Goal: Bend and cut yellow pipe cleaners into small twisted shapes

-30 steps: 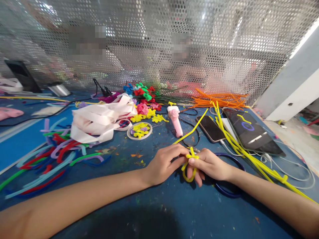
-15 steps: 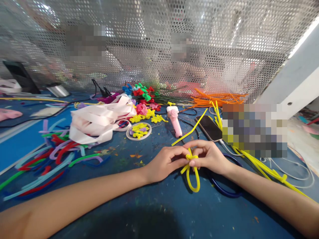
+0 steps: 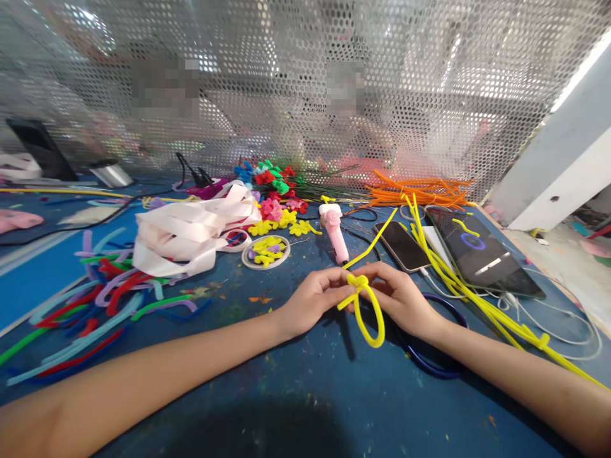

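Observation:
Between my two hands is a yellow pipe cleaner [image 3: 377, 318], bent into small loops at the top with one large loop hanging below and a short end sticking out to the left. My left hand [image 3: 317, 298] pinches it at the left of the bent knot, thumb toward me. From the right, my right hand [image 3: 405, 299] has its fingers closed on the knot, the fingertips partly hidden behind the yellow loops. Just beyond the hands, a straight yellow pipe cleaner [image 3: 377, 238] lies slanted on the table.
A pink glue gun [image 3: 337, 236] and a phone [image 3: 401, 247] lie ahead. To the right are a tablet [image 3: 482, 251], yellow pipe cleaners [image 3: 470, 296] and a dark blue ring [image 3: 424, 364]. White ribbon [image 3: 181, 235], a dish of yellow pieces [image 3: 266, 251] and coloured pipe cleaners [image 3: 95, 324] lie left.
Both hands have lifted slightly away from me with the yellow pipe cleaner. Its large loop has turned and now shows wider. The fingers have shifted around the knot.

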